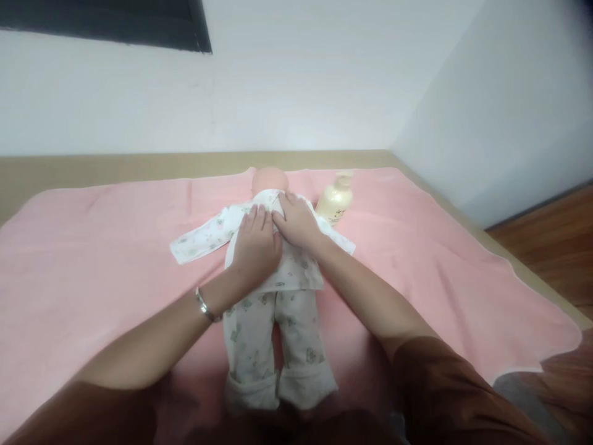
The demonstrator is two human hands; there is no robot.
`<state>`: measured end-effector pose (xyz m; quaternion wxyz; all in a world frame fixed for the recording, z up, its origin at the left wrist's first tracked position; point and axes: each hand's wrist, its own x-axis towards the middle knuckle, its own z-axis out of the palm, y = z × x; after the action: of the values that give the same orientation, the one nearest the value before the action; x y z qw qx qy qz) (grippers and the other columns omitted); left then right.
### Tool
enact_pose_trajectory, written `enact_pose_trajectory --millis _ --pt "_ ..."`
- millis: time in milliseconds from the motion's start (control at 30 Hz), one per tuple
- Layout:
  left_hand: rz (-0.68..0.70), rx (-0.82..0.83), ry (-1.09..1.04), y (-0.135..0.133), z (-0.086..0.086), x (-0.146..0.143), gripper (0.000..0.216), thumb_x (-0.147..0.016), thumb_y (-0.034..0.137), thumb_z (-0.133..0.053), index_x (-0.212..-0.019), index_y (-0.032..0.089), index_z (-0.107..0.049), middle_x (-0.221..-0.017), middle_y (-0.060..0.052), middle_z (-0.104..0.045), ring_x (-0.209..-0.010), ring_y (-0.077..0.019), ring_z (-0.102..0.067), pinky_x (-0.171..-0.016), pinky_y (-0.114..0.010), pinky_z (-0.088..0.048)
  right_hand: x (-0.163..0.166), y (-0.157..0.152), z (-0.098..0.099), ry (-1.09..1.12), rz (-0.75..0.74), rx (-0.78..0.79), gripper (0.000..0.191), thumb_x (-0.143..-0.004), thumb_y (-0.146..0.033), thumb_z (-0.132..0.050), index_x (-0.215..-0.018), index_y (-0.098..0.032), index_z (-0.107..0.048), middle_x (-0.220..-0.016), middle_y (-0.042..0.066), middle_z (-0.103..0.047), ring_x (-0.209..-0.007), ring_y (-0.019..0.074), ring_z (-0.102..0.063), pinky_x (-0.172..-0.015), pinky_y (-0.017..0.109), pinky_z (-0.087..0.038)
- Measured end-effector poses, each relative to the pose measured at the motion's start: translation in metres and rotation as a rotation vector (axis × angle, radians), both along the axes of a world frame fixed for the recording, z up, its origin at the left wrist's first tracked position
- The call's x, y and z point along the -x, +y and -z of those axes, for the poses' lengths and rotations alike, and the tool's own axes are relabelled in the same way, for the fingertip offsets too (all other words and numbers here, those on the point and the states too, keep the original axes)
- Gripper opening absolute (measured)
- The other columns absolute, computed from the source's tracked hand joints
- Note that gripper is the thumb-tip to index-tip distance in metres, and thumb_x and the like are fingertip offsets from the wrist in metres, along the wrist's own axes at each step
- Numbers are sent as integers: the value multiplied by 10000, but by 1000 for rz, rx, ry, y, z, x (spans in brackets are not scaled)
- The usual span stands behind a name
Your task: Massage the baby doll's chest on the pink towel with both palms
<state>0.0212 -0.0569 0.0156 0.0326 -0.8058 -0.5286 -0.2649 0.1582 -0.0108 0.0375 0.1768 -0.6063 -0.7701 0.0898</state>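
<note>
A baby doll [270, 178] lies stretched out with its head away from me. It wears a white printed top [296, 272] and matching trousers [252, 334] with turned-up cuffs. The sleeves spread out to both sides. My left hand [257, 242] rests flat on the upper part of the top, fingers straight. Higher up, near the collar, my right hand [296, 219] lies on the cloth with its thumb apart from the fingers. No face shows on the doll's smooth head. Beyond my right hand stands a cream-coloured pump bottle [335, 201].
A pink blanket [115, 259] with a few creases covers most of the tan surface [139, 168] beneath. White walls [301, 80] rise behind and to the right. A dark panel [106, 21] hangs at the upper left. Wooden flooring [546, 228] shows at the right.
</note>
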Motion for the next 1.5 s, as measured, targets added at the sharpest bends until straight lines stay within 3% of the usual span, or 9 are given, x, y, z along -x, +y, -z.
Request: enact_pose_trajectory --millis 333,600,733,867,1000,1100,1267,1500 --pt "35 -21 28 -8 0 -2 549 -987 263 -365 -1409 -51 -520 -1475 -290 -544 -1465 -362 -459 -1249 -542 -364 -1 1 -1 -16 2 6 624 -1020 -339 -360 -1554 -15 -360 -1625 232 -371 -1528 347 -344 -1273 484 -247" --pt "34 171 -37 36 -5 20 573 -988 282 -287 -1425 -30 -487 -1567 -289 -429 -1524 -375 -348 -1266 -584 -294 12 -20 0 -131 -1 -95 577 -1039 -279 -317 -1520 29 -399 -1566 265 -448 -1483 364 -407 -1245 512 -296" --pt "24 203 -109 50 1 27 576 -984 318 -276 -1427 14 -485 -1581 -249 -434 -1528 -351 -349 -1266 -575 -304 21 -36 2 -174 -105 -178 551 -1024 -222 -305 -1504 20 -429 -1568 286 -431 -1497 361 -389 -1246 526 -294" --pt "-18 119 -77 36 2 19 559 -982 295 -262 -1380 7 -528 -1511 -255 -513 -1505 -361 -387 -1267 -577 -295 13 -22 -3 -105 -175 -119 534 -1009 -177 -289 -1479 7 -462 -1573 252 -443 -1513 325 -375 -1257 498 -299" --pt "-12 114 -9 8 -5 5 571 -977 287 -308 -1394 -45 -509 -1519 -286 -493 -1507 -382 -378 -1264 -575 -307 1 3 -5 -6 -16 21 601 -1041 -317 -326 -1520 41 -372 -1621 263 -358 -1536 354 -326 -1267 486 -281" --pt "26 161 -28 5 -7 4 574 -980 283 -316 -1436 -27 -476 -1566 -272 -446 -1534 -367 -336 -1273 -580 -292 -2 8 -3 -1 7 9 596 -1041 -342 -340 -1497 35 -403 -1601 258 -397 -1509 352 -372 -1252 496 -292" --pt "-56 311 -190 38 -1 18 624 -994 355 -314 -1482 -17 -428 -1627 -275 -343 -1559 -381 -275 -1272 -602 -267 7 -11 -1 -90 -3 -93 542 -1036 -290 -328 -1435 42 -485 -1499 254 -533 -1413 366 -482 -1213 507 -341" --pt "-114 281 -304 52 10 25 650 -986 376 -302 -1512 11 -412 -1630 -232 -367 -1555 -321 -312 -1308 -528 -236 26 -48 1 -240 -153 -211 536 -991 -118 -303 -1475 57 -452 -1552 282 -456 -1493 344 -413 -1271 484 -274"
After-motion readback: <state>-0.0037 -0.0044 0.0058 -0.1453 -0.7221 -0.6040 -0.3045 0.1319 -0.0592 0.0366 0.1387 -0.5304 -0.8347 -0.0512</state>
